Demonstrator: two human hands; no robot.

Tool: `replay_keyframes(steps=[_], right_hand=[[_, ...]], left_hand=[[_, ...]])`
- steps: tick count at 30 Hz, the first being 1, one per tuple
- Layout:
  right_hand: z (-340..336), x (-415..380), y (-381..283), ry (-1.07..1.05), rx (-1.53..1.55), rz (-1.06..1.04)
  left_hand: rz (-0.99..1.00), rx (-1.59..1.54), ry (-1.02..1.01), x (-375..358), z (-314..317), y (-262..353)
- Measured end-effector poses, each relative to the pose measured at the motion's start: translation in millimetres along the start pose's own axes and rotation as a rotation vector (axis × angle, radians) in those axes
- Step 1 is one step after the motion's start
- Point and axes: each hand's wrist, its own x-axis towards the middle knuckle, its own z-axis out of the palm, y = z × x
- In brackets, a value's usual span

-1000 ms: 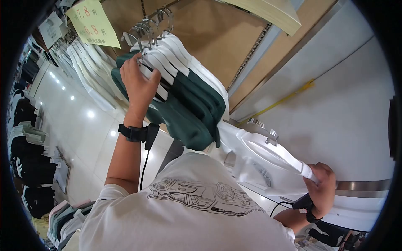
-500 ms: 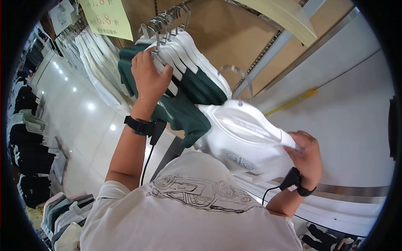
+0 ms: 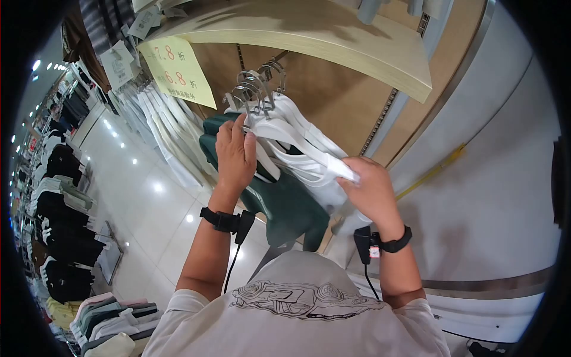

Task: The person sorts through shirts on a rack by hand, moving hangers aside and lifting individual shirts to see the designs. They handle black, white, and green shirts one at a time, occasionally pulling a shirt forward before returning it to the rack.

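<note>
My left hand (image 3: pixel 237 156) is closed at the top of a hanger, beside the dark green garments (image 3: pixel 291 208) hanging below the rail. Around the shoulder end of a white hanger (image 3: pixel 300 140) my right hand (image 3: pixel 370 185) is closed, at the edge of a white garment (image 3: pixel 318 177). Several metal hooks (image 3: pixel 262 89) crowd together on the rail above both hands. The white garment hangs just right of the green ones and partly behind the hanger. What my left fingertips pinch is partly hidden.
A wooden shelf (image 3: pixel 297 30) juts out above the rail. A yellow price sign (image 3: pixel 178 71) hangs at upper left, near pale garments (image 3: pixel 169 134). Dark clothes (image 3: pixel 65 223) line the far left. At right stands a grey-white panel (image 3: pixel 476 208).
My right hand has moved left and up, bringing the white garment and its hanger to the rail among the others. The view has shifted, showing more of the shelf.
</note>
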Motion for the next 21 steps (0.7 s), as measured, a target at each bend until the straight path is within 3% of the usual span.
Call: replay_keyframes(steps=[5, 11, 13, 18, 21], right_hand=[[46.3, 17.1, 8.9, 0.044, 0.016, -0.154], [97.7, 12.3, 37.8, -0.116, 0.064, -0.152], [112.4, 5.1, 49.5, -0.069, 0.222, -0.234], [135.8, -22.7, 74.8, -0.118, 0.415, -0.113], [136.5, -33.2, 73.8, -0.167, 0.365, -0.045]], left_hand=[[0.013, 0.034, 0.03, 0.1, 3.4, 4.3], [0.016, -0.004, 0.04, -3.9, 7.3, -2.0], [0.068, -0.069, 0.006, -3.3, 6.9, -12.4], [0.022, -0.116, 0.013, 2.1, 12.7, -14.5], [-0.053, -0.116, 0.03, 4.8, 14.9, -5.7]])
